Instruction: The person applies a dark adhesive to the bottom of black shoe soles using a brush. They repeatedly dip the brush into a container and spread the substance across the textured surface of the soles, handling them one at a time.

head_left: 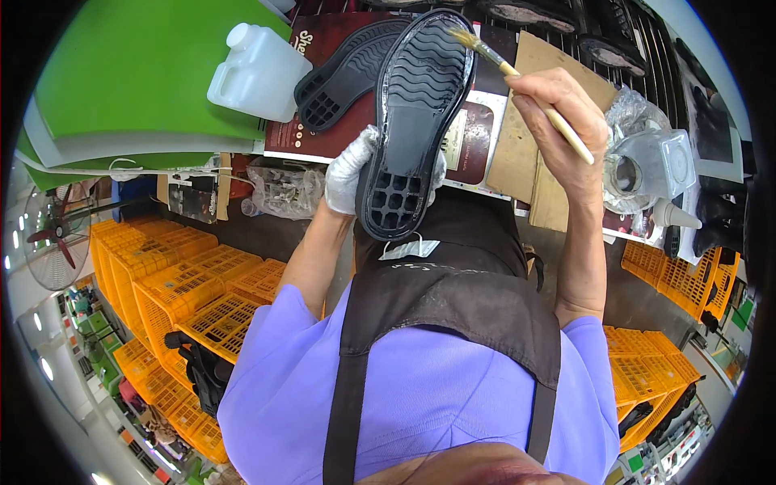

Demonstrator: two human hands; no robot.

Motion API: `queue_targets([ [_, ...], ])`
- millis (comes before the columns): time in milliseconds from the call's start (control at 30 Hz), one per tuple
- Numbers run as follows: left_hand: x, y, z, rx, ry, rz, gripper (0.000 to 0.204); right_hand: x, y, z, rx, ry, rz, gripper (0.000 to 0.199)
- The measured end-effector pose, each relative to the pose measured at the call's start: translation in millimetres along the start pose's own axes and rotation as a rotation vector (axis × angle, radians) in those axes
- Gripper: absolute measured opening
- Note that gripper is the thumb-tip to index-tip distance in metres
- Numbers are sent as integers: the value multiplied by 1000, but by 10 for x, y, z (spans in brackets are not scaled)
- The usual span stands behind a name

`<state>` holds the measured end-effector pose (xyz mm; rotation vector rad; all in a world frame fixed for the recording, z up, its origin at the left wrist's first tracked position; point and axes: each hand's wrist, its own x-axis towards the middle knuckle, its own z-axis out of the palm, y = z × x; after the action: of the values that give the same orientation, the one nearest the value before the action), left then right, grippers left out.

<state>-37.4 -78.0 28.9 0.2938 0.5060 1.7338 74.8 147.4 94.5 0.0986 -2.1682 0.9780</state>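
Observation:
My left hand (pixel 350 172), in a white glove, is wrapped round a black shoe sole (pixel 419 105) and holds it up over my lap, its inner side with waves and square hollows facing me. A thin whitish wet-looking line runs along the sole's rim. Bare, my right hand (pixel 562 117) grips the wooden handle of a paintbrush (pixel 513 71). The brush's bristles meet the sole's upper right edge. Behind the held sole, a second black sole (pixel 343 74) lies on a dark red printed board (pixel 323 144).
On the green table (pixel 137 73) stands a translucent white jug (pixel 257 74). A clear plastic container (pixel 655 162) and a white nozzle bottle (pixel 675 217) are at the right beside cardboard (pixel 537 137). Black shoes (pixel 618 52) rest on a rack behind. Orange crates (pixel 190 275) are stacked at both sides.

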Motion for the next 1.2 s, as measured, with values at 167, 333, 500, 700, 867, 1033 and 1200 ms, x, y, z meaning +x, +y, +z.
queue_targets([
  [167,9,-27,48,17,6,10,63,12,57,45,-36,-22,-18,21],
  [333,32,-9,9,11,-40,24,57,-59,54,137,-28,-157,-39,25],
  [500,119,24,-87,-139,308,105,49,-237,-304,243,204,-469,-39,25],
  [700,123,32,-147,-265,255,37,45,-137,-130,167,452,-657,-57,24],
  [867,53,38,-64,-238,82,-157,53,7,270,2,198,-462,8,21],
  [1033,67,61,16,-316,157,-162,57,-8,326,-138,-101,-373,42,18],
  [1200,118,99,2,-323,191,-184,59,36,-55,-137,389,-703,-19,23],
])
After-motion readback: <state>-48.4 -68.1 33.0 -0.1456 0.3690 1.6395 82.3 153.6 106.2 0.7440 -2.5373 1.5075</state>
